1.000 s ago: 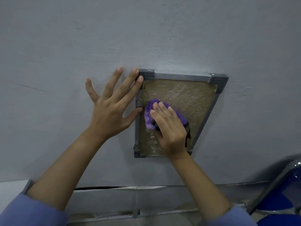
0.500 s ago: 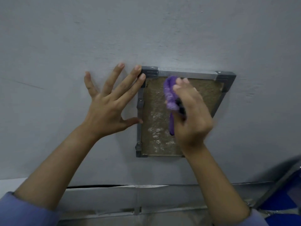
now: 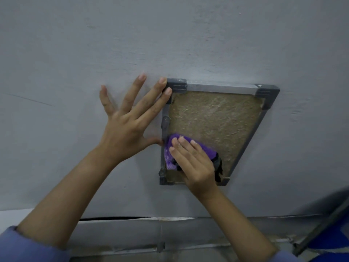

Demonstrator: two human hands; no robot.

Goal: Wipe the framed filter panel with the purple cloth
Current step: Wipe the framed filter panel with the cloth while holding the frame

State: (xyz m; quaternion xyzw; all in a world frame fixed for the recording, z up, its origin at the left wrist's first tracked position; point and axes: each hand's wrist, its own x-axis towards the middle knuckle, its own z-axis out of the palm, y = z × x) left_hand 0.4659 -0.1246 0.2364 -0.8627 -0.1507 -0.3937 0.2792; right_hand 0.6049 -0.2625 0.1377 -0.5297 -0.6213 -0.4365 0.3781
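Grey painted wall point(image 3: 94, 44) fills most of the frame, with a pale ledge along the bottom and part of a blue chair point(image 3: 332, 237) in the lower right corner. Right of centre sits the framed filter panel point(image 3: 217, 118), flat on the wall: a dark grey frame with chunky corner pieces around a rough, brownish mat that looks dusty and matted.

Left of the panel, the left hand point(image 3: 128, 125) lies flat with fingers spread, two fingertips touching the upper left corner piece and the thumb at the left rail. At the panel's lower left, the right hand point(image 3: 194, 163) presses the purple cloth point(image 3: 170, 156) against the mat, fingers extended over it.

Hard rubbing could likely tear or fray the mat, or push grime deeper. The cloth's dark trailing end at the lower right could snag on the frame.
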